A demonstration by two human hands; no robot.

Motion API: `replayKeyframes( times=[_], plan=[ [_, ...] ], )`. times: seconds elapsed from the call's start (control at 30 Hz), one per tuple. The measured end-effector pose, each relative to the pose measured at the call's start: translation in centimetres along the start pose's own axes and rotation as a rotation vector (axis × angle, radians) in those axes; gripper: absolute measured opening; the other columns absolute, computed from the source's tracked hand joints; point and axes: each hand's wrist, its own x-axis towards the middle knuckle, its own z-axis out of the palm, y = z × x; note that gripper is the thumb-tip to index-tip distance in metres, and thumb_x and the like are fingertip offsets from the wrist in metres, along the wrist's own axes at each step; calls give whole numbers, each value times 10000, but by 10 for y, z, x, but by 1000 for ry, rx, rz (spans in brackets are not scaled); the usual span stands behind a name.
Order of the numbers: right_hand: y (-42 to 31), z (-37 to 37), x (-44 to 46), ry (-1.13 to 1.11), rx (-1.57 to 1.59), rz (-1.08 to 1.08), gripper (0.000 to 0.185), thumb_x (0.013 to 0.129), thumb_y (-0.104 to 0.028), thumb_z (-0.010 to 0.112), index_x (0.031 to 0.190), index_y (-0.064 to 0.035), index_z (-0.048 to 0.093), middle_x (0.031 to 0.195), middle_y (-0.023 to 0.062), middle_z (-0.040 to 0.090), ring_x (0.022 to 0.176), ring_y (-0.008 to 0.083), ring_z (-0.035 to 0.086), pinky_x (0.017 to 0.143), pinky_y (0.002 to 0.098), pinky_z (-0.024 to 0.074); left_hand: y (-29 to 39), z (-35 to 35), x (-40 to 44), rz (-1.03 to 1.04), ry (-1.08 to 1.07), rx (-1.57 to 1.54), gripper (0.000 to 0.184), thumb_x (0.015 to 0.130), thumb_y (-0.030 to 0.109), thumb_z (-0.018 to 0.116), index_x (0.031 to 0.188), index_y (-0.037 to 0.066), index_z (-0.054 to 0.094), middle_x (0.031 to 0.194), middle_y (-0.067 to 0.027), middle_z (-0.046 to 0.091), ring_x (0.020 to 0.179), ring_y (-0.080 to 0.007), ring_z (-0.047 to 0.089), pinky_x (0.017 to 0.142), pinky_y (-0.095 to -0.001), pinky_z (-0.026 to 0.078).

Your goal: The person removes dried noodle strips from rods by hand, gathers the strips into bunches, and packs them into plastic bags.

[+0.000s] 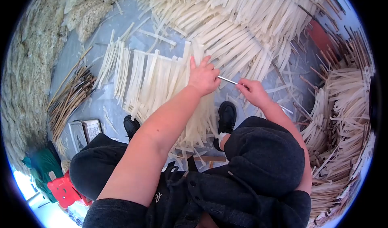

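Note:
A thin silvery rod [228, 80] runs between my two hands. My left hand [204, 76] closes round its left end, with a couple of fingers reaching up over the pale strips. My right hand [252, 91] pinches the rod farther right, thumb against fingers, and the rod's other end shows past the wrist. Below and left of my left hand spreads a layer of pale, flat strips [155, 76] like wide noodles, their upper ends lined up in a row. My left forearm hides part of this layer.
More pale strips [238, 10] lie in overlapping rows ahead. A bundle of brown sticks [74, 94] is at left, near a device with a keypad [92, 128]. Strips on sticks [343, 107] pile up on the right. A red plastic item [66, 189] sits lower left.

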Motion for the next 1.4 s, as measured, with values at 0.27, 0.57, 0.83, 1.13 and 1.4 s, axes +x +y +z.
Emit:
replayKeyframes(
  times=[0.27, 0.57, 0.83, 1.13, 1.4],
  plan=[
    [2, -11, 0, -178, 341, 307, 238, 899, -250, 636, 857, -19, 675, 600, -24, 530, 544, 74, 464, 503, 266, 383, 23, -8, -8, -30, 6, 79, 165, 761, 283, 628, 835, 143, 673, 1079, -58, 613, 1330, -286, 370, 1018, -746, 156],
    [-90, -48, 23, -279, 178, 202, 250, 903, -266, 587, 852, -42, 687, 602, -9, 522, 509, 68, 437, 476, 232, 355, 10, -83, -18, -154, -31, 64, 165, 804, 197, 598, 933, 159, 694, 1237, -49, 559, 1360, -274, 329, 1031, -753, 134],
    [-210, -79, 6, -516, 293, 447, 244, 950, -267, 536, 937, -50, 648, 608, -36, 485, 446, 30, 315, 401, 195, 237, -4, -187, -25, -81, -534, 26, 203, 771, 244, 604, 945, 224, 707, 1009, -45, 669, 1054, -280, 598, 932, -769, 293],
    [-126, -3, -9, -217, -163, 142, 343, 949, -326, 489, 893, -35, 664, 596, 122, 558, 488, 238, 525, 445, 354, 408, 1, -74, -86, -25, 370, 93, 311, 800, 83, 587, 1078, 206, 647, 1466, 16, 386, 1416, -260, 252, 1059, -716, 150],
    [-129, 53, -26, -138, -87, 134, 400, 950, -347, 481, 798, -21, 656, 634, 167, 589, 605, 303, 599, 595, 378, 469, -45, -32, -94, -88, 396, -6, 243, 842, 132, 566, 1068, 187, 635, 1468, 38, 388, 1424, -240, 239, 1087, -695, 115]
  ],
)
